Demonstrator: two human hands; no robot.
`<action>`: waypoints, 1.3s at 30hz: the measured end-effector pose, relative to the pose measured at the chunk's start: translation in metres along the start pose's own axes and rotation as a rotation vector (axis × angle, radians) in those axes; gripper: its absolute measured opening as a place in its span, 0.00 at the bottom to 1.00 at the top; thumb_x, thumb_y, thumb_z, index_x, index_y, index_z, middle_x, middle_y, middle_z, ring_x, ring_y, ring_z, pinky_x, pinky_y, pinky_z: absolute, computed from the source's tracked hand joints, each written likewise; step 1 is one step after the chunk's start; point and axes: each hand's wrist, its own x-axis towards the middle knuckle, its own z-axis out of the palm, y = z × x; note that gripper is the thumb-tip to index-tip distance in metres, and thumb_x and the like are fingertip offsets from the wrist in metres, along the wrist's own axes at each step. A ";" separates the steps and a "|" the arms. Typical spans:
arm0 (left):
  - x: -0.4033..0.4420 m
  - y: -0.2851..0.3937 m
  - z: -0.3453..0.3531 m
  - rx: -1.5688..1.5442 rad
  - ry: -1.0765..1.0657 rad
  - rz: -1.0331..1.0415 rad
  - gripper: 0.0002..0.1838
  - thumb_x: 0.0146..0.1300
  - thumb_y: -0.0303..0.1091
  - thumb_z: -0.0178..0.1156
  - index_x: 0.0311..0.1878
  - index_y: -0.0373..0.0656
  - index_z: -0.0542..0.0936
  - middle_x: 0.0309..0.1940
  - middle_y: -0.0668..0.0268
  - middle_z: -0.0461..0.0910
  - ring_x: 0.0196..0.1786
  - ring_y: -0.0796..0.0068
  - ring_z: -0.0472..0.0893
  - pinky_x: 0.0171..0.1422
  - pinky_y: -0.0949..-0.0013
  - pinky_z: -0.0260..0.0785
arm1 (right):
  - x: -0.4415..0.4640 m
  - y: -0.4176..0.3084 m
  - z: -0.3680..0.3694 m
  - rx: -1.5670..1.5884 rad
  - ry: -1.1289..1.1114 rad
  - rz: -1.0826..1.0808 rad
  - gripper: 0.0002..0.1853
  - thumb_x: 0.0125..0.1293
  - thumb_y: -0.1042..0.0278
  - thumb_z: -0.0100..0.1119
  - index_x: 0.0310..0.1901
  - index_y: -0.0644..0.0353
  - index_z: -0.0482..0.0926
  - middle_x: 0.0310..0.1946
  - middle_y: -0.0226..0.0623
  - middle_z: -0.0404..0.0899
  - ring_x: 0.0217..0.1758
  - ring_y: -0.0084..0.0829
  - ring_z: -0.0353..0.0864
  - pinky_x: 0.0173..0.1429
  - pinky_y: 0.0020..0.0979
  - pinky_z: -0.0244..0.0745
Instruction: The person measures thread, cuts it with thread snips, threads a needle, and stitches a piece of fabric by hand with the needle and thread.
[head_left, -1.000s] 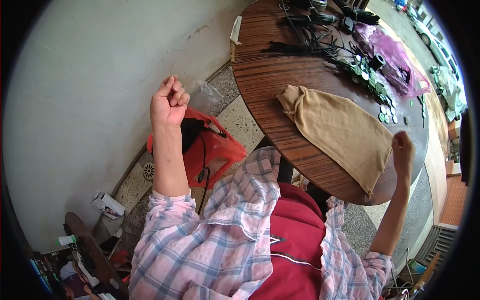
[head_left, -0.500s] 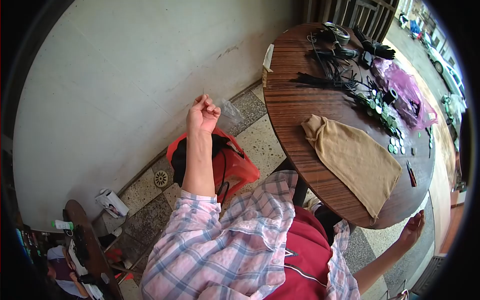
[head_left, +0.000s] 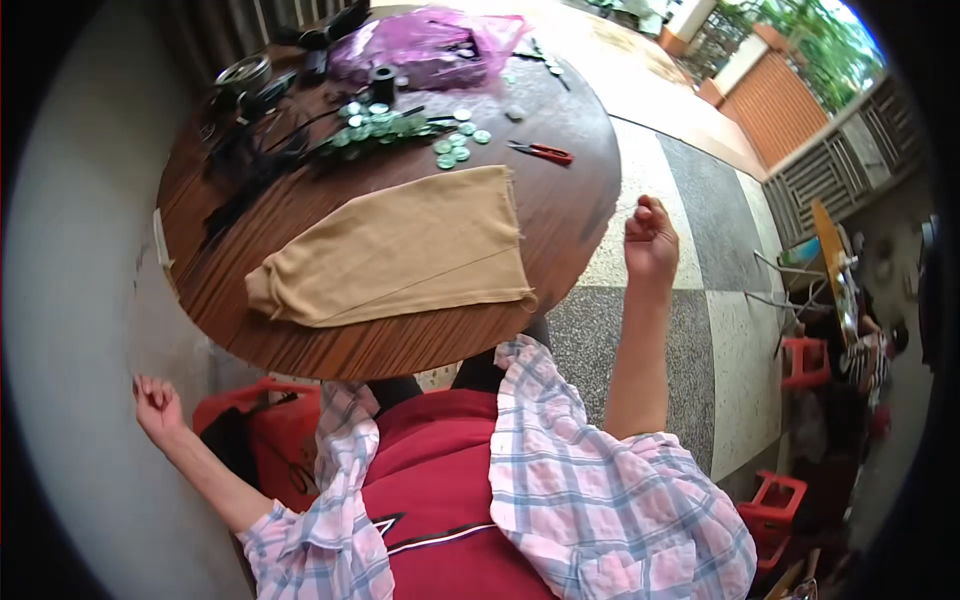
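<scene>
My left hand (head_left: 158,408), at the lower left beside the wall, is closed with its fingertips pinched. Right of the round table, my right hand (head_left: 652,240) is raised and pinched too. A thin dark thread (head_left: 440,274) shows as a straight line across the tan cloth piece (head_left: 400,240), lined up with both pinches; against the wall and floor it is too fine to follow. Whether a needle is in either pinch cannot be made out. The cloth, narrow and gathered at its left end, lies flat on the table, apart from both hands.
On the wooden table (head_left: 572,215) lie red-handled snips (head_left: 541,152), several green-white discs (head_left: 452,150), a black thread spool (head_left: 382,84), dark strips (head_left: 250,160) and a purple plastic bag (head_left: 425,50). A red stool (head_left: 285,450) stands at lower left. Another person (head_left: 868,345) is at far right.
My view has swung to the right, bringing the table to the middle. My arms are spread, with the right hand now raised beyond the table's right edge and the left out by the wall.
</scene>
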 end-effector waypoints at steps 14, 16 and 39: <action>-0.015 -0.026 0.056 -0.019 0.112 0.003 0.06 0.65 0.29 0.44 0.31 0.41 0.67 0.19 0.69 0.62 0.15 0.81 0.55 0.21 0.76 0.44 | 0.027 -0.007 -0.050 -0.039 -0.144 -0.040 0.04 0.61 0.72 0.51 0.37 0.58 0.76 0.34 0.34 0.79 0.33 0.24 0.77 0.35 0.26 0.71; -0.016 -0.036 0.053 -0.051 -0.029 -0.036 0.06 0.60 0.25 0.45 0.26 0.43 0.67 0.17 0.71 0.60 0.15 0.81 0.55 0.21 0.76 0.45 | 0.031 -0.021 -0.060 -0.072 -0.235 0.026 0.06 0.62 0.70 0.51 0.39 0.55 0.76 0.39 0.31 0.79 0.42 0.25 0.77 0.41 0.30 0.71; -0.026 -0.039 0.067 -0.045 0.132 0.072 0.02 0.60 0.30 0.55 0.31 0.46 0.73 0.24 0.70 0.72 0.20 0.81 0.66 0.24 0.75 0.56 | 0.052 -0.044 -0.115 -0.071 -0.336 0.099 0.15 0.63 0.74 0.50 0.50 0.68 0.68 0.39 0.36 0.74 0.32 0.21 0.74 0.31 0.16 0.70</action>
